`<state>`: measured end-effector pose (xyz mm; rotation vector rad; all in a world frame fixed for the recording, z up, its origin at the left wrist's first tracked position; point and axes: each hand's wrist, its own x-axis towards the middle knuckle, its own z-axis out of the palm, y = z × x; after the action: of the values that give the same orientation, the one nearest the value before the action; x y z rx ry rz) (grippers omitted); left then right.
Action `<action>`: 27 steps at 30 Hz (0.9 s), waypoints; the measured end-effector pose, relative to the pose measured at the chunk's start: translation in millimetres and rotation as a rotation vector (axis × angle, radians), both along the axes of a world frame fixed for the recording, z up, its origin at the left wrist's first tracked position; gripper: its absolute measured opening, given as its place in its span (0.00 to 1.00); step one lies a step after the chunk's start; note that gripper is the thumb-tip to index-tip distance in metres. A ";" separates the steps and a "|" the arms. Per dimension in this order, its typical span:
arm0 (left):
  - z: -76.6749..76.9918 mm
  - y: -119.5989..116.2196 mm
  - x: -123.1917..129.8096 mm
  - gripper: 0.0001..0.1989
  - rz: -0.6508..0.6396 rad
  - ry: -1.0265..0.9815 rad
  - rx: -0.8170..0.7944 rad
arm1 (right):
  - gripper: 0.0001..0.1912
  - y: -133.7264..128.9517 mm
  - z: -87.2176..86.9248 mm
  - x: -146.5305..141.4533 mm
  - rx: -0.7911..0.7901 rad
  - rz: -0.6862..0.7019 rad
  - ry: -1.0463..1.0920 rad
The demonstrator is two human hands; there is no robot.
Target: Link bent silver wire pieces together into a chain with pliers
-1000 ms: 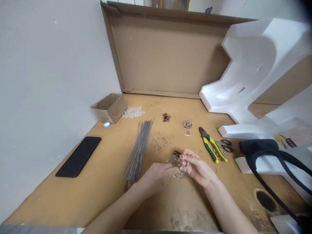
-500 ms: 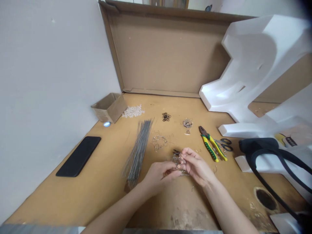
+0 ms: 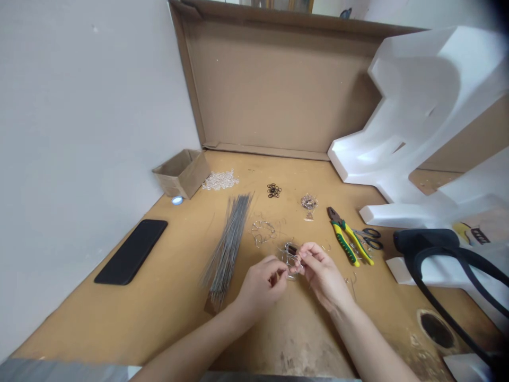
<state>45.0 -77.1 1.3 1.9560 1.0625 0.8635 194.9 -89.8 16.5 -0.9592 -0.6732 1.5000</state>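
A small cage-like piece of bent silvery wire (image 3: 291, 261) is between my two hands, just above the table. My right hand (image 3: 322, 273) pinches its right side between thumb and fingertips. My left hand (image 3: 264, 281) has its fingers curled together at the wire's left edge; the fingertips partly hide what they grip. Behind the wire piece shows a small dark object, too covered to name. Up and left of my hands lies another bent wire ring (image 3: 263, 233). A bundle of straight grey wires (image 3: 230, 244) rests left of my left hand.
Pliers (image 3: 348, 236) with yellow-green handles and black scissors (image 3: 371, 237) lie to the right. Farther back are black rings (image 3: 273, 190), a wire coil (image 3: 309, 201), clear beads (image 3: 220, 180) and a cardboard box (image 3: 182, 172). A black phone (image 3: 131, 252) lies left; white foam (image 3: 413, 106) stands right.
My left hand has drawn slightly back to the left, its fingers curling in more. The wire piece has turned a little in my right hand. The camera view has shifted slightly.
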 end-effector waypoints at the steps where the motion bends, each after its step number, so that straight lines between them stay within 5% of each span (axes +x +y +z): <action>1: 1.1 -0.8 -0.1 0.08 -0.004 0.025 0.024 | 0.08 0.0 -0.1 -0.5 0.002 -0.014 0.001; 6: 0.2 -2.3 -0.9 0.11 -0.045 0.069 0.114 | 0.08 2.2 -0.8 0.6 0.004 -0.034 0.000; 14: -0.8 4.2 -3.8 0.12 -0.081 -0.025 0.044 | 0.09 6.0 -3.7 7.3 0.019 0.014 -0.169; 22: -0.7 29.1 -20.5 0.12 0.029 -0.081 0.081 | 0.14 16.0 27.0 68.4 0.196 -0.402 -0.808; 25: 0.4 36.5 -26.2 0.12 0.077 -0.085 0.090 | 0.13 16.6 31.2 82.7 0.147 -0.344 -1.309; 27: 0.5 38.1 -27.3 0.12 0.080 -0.083 0.098 | 0.12 13.8 24.8 79.0 0.132 -0.109 -1.661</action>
<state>17.7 -38.9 1.8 1.9510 1.0738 1.0486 273.8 -76.0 41.3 -2.0025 -1.7560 0.2284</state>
